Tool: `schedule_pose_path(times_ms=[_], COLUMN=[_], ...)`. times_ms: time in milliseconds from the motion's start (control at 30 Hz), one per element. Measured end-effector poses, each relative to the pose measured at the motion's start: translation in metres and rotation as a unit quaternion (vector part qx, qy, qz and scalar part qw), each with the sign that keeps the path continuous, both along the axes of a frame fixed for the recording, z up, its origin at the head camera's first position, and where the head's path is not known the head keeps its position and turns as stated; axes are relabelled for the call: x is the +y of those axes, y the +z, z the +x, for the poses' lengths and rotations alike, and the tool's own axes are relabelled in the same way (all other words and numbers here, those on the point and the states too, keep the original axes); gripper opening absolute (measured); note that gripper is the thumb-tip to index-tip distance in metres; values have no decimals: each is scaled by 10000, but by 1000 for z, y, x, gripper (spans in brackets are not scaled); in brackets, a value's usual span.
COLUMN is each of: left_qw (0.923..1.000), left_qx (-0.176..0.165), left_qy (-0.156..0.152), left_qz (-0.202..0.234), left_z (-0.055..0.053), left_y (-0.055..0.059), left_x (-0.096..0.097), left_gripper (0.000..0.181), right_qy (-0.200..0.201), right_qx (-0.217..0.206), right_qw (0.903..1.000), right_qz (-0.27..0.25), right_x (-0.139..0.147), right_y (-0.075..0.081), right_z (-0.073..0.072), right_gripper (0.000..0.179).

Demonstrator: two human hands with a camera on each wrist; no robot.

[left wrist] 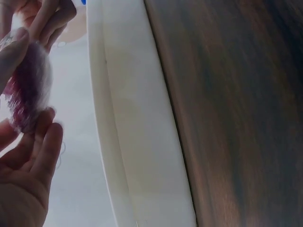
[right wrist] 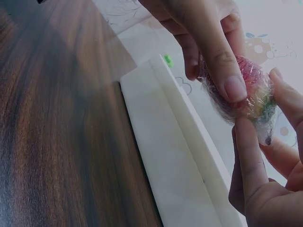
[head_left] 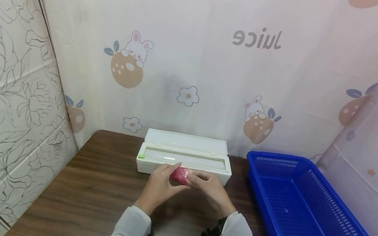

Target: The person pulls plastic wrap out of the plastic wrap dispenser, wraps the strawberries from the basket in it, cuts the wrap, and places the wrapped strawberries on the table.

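Observation:
Both hands hold a rounded red thing wrapped in clear film (head_left: 180,175) just in front of a white film dispenser box (head_left: 152,168). My left hand (head_left: 159,185) grips its left end between thumb and fingers, as the left wrist view also shows. On the other end, the fingers and thumb of my right hand (head_left: 211,187) pinch the film. In the right wrist view the wrapped thing (right wrist: 258,78) turns yellow and green toward the right hand, and its film is crinkled. The dispenser's lid (head_left: 185,141) stands raised at the back.
A blue plastic basket (head_left: 264,200) with slotted sides stands on the right of the dark wooden table (head_left: 89,197). The dispenser has a green slider (head_left: 141,156) at its left end. Patterned curtains (head_left: 197,62) enclose the back and sides.

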State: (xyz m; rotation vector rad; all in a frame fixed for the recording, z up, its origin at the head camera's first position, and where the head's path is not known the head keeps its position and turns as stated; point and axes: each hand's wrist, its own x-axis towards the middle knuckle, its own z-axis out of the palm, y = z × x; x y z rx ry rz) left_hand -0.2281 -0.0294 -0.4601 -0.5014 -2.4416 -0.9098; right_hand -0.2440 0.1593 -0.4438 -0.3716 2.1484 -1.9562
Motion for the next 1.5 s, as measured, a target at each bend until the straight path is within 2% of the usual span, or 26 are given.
schedule_pose_path(times_ms=[133, 200, 267, 367, 433, 500, 600, 667, 733, 800, 900, 967, 1033, 1100, 1167, 1200, 1300, 1333, 1400, 1500], left_qw=[9983, 9938, 9835, 9636, 9548, 9496, 9207, 8941, 8660, 8614, 8624, 8677, 8715, 8770, 8784, 8782, 8770, 8799, 8957, 9323], left_qx=[-254, -546, -1017, -1746, -2063, -2191, -2515, -2752, -3014, -3091, -3089, -3006, -2940, -2895, -2995, -3052, -3185, -3171, -3024, -2539], left_qy=[-459, -765, -1018, -1080, -984, -1035, -1616, -2010, -2253, -2216, -2144, -2104, -2069, -2002, -1892, -1869, -1959, -2012, -2063, -1862], left_qz=[257, 601, 1093, 1711, 1902, 1989, 2507, 2905, 3293, 3368, 3389, 3355, 3335, 3271, 3208, 3174, 3018, 2909, 2524, 1783], left_z=[-3, -4, -6, -7, -8, -9, -11, -12, -11, -7, 3, 6, 4, 0, -2, -4, -4, -4, -4, -4], left_y=[-1, -1, 0, -1, -1, -2, -4, -5, -6, 0, 14, 18, 13, 3, -2, -5, -7, -7, -6, -4], left_x=[-5, -8, -10, -13, -14, -14, -12, -11, -9, -8, -8, -7, -6, -6, -6, -6, -8, -9, -12, -15], left_gripper=[73, 70, 67, 60, 56, 49, 46, 45, 45, 44, 47, 48, 50, 51, 50, 50, 51, 51, 55, 62], right_qy=[82, -10, -144, -326, -426, -522, -631, -674, -687, -698, -754, -830, -847, -751, -552, -459, -294, -288, -315, -349], right_qx=[81, 57, -10, -80, -95, -102, -73, -50, 21, 114, 344, 509, 710, 866, 994, 1022, 938, 888, 761, 710], right_qw=[9999, 10000, 9997, 9992, 9990, 9986, 9980, 9977, 9975, 9971, 9949, 9915, 9875, 9850, 9840, 9840, 9852, 9855, 9863, 9866], right_qz=[-37, 78, 209, 237, 106, -16, 14, 105, 181, 268, 579, 862, 1127, 1292, 1374, 1388, 1405, 1417, 1428, 1424], right_x=[4, 6, 7, 7, 6, 5, 4, 3, 3, 3, 2, 1, 0, 2, 2, 3, 4, 4, 5, 5], right_y=[-1, 0, 1, 4, 4, 4, 3, 2, 0, 0, 4, 5, 5, 1, 2, 2, 4, 4, 4, 3], right_z=[0, 0, 0, 0, 1, 2, 2, 3, 3, 4, 9, 11, 11, 9, 8, 8, 8, 9, 9, 9], right_gripper=[33, 34, 36, 39, 40, 40, 39, 39, 40, 41, 42, 43, 43, 41, 38, 37, 32, 32, 32, 33])
